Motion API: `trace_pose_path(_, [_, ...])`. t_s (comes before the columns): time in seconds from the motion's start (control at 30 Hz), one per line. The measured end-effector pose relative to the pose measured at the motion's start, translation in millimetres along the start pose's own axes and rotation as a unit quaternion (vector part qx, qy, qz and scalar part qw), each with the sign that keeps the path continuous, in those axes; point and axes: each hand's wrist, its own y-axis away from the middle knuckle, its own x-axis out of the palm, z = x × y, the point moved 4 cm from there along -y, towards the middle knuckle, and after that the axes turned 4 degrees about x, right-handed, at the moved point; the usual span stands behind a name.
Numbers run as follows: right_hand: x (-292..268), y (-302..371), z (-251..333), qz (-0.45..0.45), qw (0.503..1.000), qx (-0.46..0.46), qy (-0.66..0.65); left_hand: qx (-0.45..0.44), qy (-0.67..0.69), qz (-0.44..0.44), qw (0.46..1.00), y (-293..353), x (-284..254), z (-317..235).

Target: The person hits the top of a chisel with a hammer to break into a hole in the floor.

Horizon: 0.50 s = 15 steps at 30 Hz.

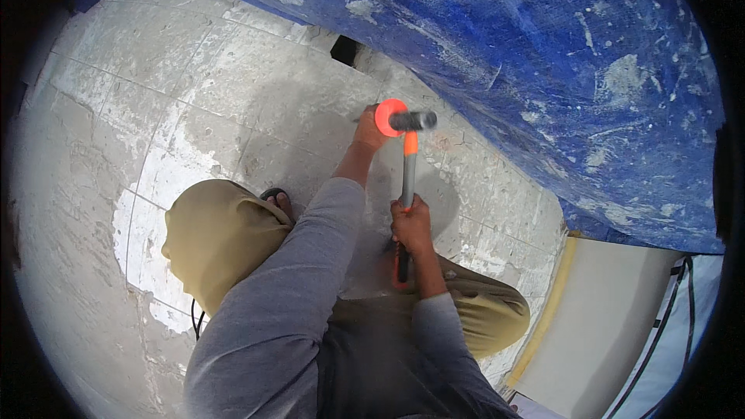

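Observation:
My left hand [368, 130] is closed around a chisel with a round orange hand guard [385, 105]. It holds the tool low over the tiled floor [194, 128], and most of the shaft is hidden by my fingers. In my right hand [412, 225] is a hammer [408, 178] with a grey, black and orange handle, gripped around its middle. The dark metal hammer head, slightly blurred, is in front of the orange guard, at the chisel's struck end. Whether the two touch cannot be told.
A blue tarp [543, 70] spattered with white hangs along the far and right side. A dark square hole [344, 50] opens in the floor near its edge. White residue patches cover several tiles. At lower right lie a pale panel [597, 310] and black cables [673, 302]. My bent knees [225, 240] flank the work.

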Motion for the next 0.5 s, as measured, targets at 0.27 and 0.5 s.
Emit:
trace_pose_path(0.27, [-65, 53, 92, -0.067, 0.978, -0.043, -0.194, -0.054, 0.043, -0.021, 0.997, 1, 10, 4])
trace_pose_path(0.5, [-107, 58, 176, -0.181, 0.882, -0.319, -0.296, -0.049, -0.013, -0.015, 0.999, 9, 5, 18])
